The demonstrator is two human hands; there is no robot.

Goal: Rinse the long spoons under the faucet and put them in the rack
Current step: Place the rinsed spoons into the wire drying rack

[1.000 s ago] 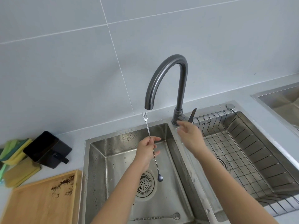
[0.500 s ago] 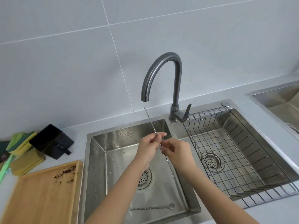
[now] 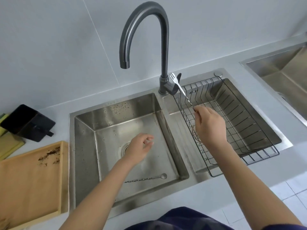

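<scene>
My right hand (image 3: 209, 125) pinches a long twisted spoon (image 3: 181, 90) over the black wire rack (image 3: 249, 113) in the right basin. The spoon's forked end points up past the faucet handle, and its bowl end is hidden behind my hand. My left hand (image 3: 138, 147) hovers open above the drain of the left basin (image 3: 116, 113), holding nothing. A second long spoon (image 3: 146, 179) lies flat on the left basin's floor near the front wall. The dark gooseneck faucet (image 3: 163, 47) stands between the basins with no water running.
A wooden tray (image 3: 29, 180) with brown crumbs sits on the counter at the left. Behind it are a black container (image 3: 28, 122) and green-yellow cloths (image 3: 8, 143). Another steel sink (image 3: 282, 75) lies at the far right.
The spoon passed from my left hand to my right hand and moved right, over the rack. My left hand let go and dropped lower over the left basin.
</scene>
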